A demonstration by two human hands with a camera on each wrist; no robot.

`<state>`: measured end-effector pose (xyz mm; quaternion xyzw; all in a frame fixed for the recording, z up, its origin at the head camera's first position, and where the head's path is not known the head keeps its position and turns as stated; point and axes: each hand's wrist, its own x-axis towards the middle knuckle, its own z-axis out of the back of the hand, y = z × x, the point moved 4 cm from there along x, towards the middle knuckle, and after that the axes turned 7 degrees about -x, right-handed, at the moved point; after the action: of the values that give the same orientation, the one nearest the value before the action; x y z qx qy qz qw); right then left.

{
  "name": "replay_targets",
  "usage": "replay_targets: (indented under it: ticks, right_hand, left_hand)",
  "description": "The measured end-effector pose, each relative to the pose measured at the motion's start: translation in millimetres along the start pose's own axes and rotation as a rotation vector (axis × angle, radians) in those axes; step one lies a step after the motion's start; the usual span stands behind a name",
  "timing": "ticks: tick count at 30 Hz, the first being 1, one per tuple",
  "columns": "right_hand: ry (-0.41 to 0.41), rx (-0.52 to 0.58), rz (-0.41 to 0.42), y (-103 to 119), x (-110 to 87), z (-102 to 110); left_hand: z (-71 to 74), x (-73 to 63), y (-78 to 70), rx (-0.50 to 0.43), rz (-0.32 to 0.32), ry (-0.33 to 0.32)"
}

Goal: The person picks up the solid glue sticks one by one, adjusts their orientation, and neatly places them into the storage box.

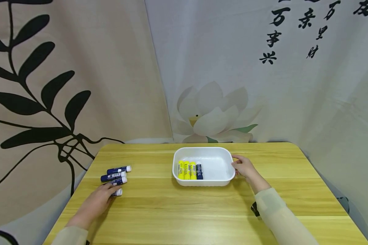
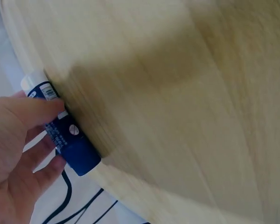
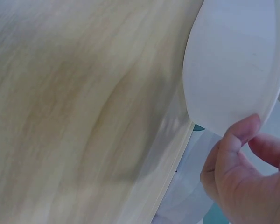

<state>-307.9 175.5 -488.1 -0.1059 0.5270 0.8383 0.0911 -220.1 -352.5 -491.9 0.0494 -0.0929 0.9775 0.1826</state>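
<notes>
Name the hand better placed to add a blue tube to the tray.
Left, most likely: the left hand pinches a blue tube beside the other tubes, while the right hand grips the tray at its right end, away from them.

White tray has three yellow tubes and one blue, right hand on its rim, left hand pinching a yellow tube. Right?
No: the left hand pinches a dark blue tube, not a yellow one, per the left wrist view. Right hand on the rim of the white tray, three yellow tubes and one blue tube inside: correct.
</notes>
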Motion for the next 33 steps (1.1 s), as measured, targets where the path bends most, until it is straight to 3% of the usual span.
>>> replay_targets:
  ticks: [8,16,23,29,33]
  right_hand:
    - [0.002,0.011,-0.005,1,-1.5,0]
    - [-0.003,0.014,-0.013,0,-2.2,0]
    - [-0.005,0.036,-0.027,-3,-1.6,-1]
    - [-0.012,0.045,-0.042,-4,-1.2,0]
    - [-0.012,0.046,-0.046,-2,-2.5,0]
  left_hand:
    - [-2.0,0.7,-0.2,0.016,0.016,0.02]
    - [5.9,8.3,-12.4,-0.113,-0.029,-0.095]
    - [11.6,24.9,-30.3,-0.36,0.111,-0.129]
    - [9.9,38.5,-45.5,-0.511,0.183,-0.217]
    - [5.0,48.9,-54.2,-0.61,0.237,-0.22]
